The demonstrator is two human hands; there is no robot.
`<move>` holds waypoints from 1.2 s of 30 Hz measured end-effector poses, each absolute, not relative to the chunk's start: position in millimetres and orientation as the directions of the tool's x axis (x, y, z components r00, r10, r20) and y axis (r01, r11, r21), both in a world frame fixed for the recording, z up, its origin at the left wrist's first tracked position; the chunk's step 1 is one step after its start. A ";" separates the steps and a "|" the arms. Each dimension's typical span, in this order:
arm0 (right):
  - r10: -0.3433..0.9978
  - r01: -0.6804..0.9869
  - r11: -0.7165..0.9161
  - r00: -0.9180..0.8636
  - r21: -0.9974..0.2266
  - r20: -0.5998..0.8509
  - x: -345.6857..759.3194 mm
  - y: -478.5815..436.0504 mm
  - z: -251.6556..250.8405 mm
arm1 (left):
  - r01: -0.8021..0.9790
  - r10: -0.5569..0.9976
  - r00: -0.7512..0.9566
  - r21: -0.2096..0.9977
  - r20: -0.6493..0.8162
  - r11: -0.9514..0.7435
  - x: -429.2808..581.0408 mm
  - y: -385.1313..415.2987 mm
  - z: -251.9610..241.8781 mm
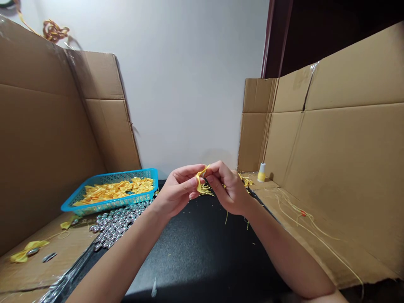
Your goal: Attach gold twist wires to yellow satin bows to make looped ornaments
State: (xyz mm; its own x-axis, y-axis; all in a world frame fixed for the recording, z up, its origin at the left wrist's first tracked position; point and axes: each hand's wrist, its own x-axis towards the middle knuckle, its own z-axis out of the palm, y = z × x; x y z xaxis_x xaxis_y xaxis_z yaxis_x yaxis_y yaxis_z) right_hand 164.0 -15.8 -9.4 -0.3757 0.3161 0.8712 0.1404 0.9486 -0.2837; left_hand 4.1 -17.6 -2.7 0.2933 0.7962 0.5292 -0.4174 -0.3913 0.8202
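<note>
Out over the black work surface [189,252], both of my hands meet at a small folded piece of yellow ribbon [198,181]. My left hand [179,187] pinches it between thumb and fingers. The fingers of my right hand [229,187] are pinched at the ribbon's upper right end; a small pale bit shows there, too small to make out. Behind and below the hands lies a bunch of thin yellow strands [206,190], partly hidden. Left of my left hand, many shiny silver beads [118,221] are spread on the surface.
A blue plastic basket [71,205] of yellow ribbon pieces stands at the left. Nearer are a yellow bow [23,254] and a loose silver piece [49,257]. A white-and-yellow cone [261,173] and pale cords [311,223] lie right. Cardboard walls [341,147] flank both sides.
</note>
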 end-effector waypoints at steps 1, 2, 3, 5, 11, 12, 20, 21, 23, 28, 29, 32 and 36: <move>0.313 0.142 0.949 -0.374 -0.280 0.873 164.1 -16.1 -9.5 | -0.411 0.795 0.291 0.820 0.532 -0.398 4.4 -17.8 -2.8; 0.312 0.146 0.950 -0.373 -0.276 0.874 164.2 -16.3 -9.7 | -0.399 0.795 0.284 0.820 0.536 -0.410 4.5 -17.9 -3.1; 0.311 0.150 0.950 -0.372 -0.273 0.875 164.2 -16.4 -9.9 | -0.383 0.795 0.275 0.820 0.540 -0.425 4.5 -17.8 -3.5; 0.304 0.151 0.952 -0.371 -0.266 0.878 164.1 -16.6 -10.3 | -0.355 0.794 0.261 0.820 0.549 -0.450 4.7 -17.7 -4.2; 0.293 0.136 0.956 -0.368 -0.261 0.882 163.9 -16.9 -10.4 | -0.369 0.803 0.245 0.819 0.543 -0.440 6.1 -17.6 -5.5; 0.293 0.134 0.956 -0.368 -0.262 0.882 164.0 -17.1 -10.3 | -0.387 0.806 0.248 0.818 0.538 -0.427 6.3 -17.5 -5.5; 0.264 0.088 0.964 -0.369 -0.249 0.891 163.5 -17.1 -9.7 | -0.442 0.783 0.310 0.811 0.539 -0.383 5.4 -16.4 -6.2; 0.266 0.086 0.964 -0.369 -0.252 0.891 163.4 -16.7 -9.9 | -0.438 0.776 0.312 0.808 0.548 -0.394 5.3 -16.2 -6.6; 0.267 0.080 0.963 -0.369 -0.256 0.890 163.2 -15.9 -10.4 | -0.441 0.758 0.323 0.799 0.567 -0.410 5.2 -15.7 -7.3; 0.286 0.086 0.958 -0.367 -0.274 0.885 163.4 -14.5 -12.3 | -0.495 0.756 0.341 0.790 0.559 -0.361 4.3 -14.7 -8.8; 0.290 0.088 0.957 -0.366 -0.277 0.884 163.5 -14.4 -12.5 | -0.508 0.762 0.340 0.790 0.551 -0.344 4.0 -14.4 -9.2; 0.286 0.086 0.958 -0.366 -0.274 0.886 164.0 -14.1 -12.8 | -0.552 0.756 0.369 0.782 0.540 -0.289 3.4 -13.6 -10.7; 0.277 0.076 0.960 -0.368 -0.268 0.887 164.4 -13.1 -13.0 | -0.594 0.722 0.421 0.769 0.549 -0.238 3.2 -12.6 -12.3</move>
State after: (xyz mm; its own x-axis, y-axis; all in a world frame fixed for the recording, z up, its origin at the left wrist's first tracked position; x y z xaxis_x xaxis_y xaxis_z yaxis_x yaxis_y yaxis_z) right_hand 164.4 -13.1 -13.0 -0.3682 0.2770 0.8875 0.0757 0.9603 -0.2684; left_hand 3.2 -12.6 -12.3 0.4213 0.7219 0.5489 -0.5938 -0.2379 0.7686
